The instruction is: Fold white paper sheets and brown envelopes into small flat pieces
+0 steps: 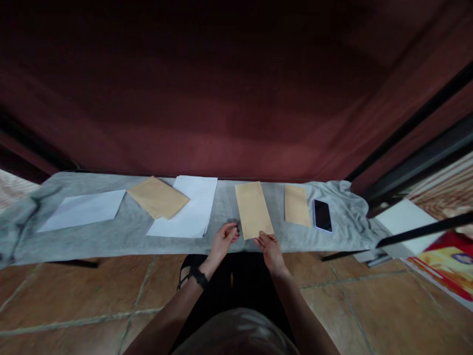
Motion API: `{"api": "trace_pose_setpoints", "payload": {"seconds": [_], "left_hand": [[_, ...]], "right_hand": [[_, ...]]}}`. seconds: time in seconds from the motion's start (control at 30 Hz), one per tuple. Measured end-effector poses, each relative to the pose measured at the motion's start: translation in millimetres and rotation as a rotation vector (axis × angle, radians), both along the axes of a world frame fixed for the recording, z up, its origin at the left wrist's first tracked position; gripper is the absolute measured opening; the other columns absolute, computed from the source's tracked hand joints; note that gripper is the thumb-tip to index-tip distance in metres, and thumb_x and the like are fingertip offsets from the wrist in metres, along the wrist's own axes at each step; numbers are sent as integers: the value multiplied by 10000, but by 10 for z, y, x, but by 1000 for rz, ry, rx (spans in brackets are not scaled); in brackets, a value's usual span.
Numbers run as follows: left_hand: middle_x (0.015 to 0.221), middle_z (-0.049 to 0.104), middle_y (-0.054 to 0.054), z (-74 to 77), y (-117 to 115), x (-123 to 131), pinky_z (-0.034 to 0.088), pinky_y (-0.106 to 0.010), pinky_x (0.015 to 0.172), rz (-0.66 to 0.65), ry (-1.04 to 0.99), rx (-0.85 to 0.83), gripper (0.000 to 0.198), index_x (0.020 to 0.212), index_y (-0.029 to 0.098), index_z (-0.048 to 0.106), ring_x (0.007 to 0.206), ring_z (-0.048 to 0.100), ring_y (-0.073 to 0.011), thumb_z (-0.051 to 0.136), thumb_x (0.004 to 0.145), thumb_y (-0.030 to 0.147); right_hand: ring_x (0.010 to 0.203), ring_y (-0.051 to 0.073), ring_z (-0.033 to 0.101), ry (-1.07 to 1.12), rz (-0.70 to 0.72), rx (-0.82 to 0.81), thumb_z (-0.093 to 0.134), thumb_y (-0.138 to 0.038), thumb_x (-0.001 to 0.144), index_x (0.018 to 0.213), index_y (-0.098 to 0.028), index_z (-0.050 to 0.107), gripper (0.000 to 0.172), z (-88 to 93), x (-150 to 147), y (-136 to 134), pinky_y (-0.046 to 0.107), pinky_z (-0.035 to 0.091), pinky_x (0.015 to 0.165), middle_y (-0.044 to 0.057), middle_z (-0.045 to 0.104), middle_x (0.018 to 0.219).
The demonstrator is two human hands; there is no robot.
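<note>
A tan paper envelope (pixel 254 209) lies on the grey cloth in front of me, slightly slanted. My right hand (pixel 269 249) pinches its near right corner between thumb and fingers. Just left of the envelope, my left hand (pixel 224 240) is loosely curled, thumb and fingertips a little apart, with nothing visible in it. To the left, a stack of white paper sheets (pixel 188 224) is partly covered by a tan envelope or small stack of them (pixel 158 197). Another tan envelope (pixel 297 204) rests to the right.
A long narrow surface under grey cloth (pixel 125 241) spans the view, against a dark red panel (pixel 236 108). White paper (pixel 84 211) lies far left. A phone (pixel 322 215) lies right, near black bars. Tiled floor (pixel 92 288) is below.
</note>
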State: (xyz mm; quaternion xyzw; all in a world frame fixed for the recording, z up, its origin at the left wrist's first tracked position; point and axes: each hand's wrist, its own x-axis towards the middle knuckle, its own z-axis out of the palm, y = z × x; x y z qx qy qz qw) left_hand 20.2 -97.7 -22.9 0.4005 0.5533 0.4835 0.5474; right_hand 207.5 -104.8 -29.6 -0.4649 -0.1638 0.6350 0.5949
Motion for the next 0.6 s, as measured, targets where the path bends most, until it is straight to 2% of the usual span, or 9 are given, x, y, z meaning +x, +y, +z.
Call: {"api": "trace_pose_setpoints", "payload": {"seconds": [0.13,0.23,0.4,0.6], "left_hand": [[794,722,-50,-201,11,-216,586,-362,735,28,226,150,503,1080,171,662,769,718,-222,662,785,578],[816,734,-52,-301,17,-333,600,-384,760,-15,287,186,468,1063,184,668,784,733,-232,607,818,578],[873,768,-59,-312,14,-368,597,-392,819,-50,452,252,399,969,212,707,822,740,-236,617,801,562],[881,775,-60,-296,-11,-344,602,-390,816,-16,484,290,404,963,218,710,813,742,-233,595,808,573]], "right_hand": [[642,151,681,-51,-139,19,942,-360,532,652,-208,599,394,57,429,188,307,628,730,-26,669,637],[644,154,695,-91,-223,27,927,-323,556,672,-208,601,364,104,843,352,287,630,720,-27,669,637],[603,137,688,-123,-310,23,909,-235,582,652,-215,563,354,125,1352,579,258,637,685,-40,661,601],[554,131,670,-150,-333,24,872,-211,596,649,-229,536,341,30,1516,693,271,643,685,-59,640,571]]}}
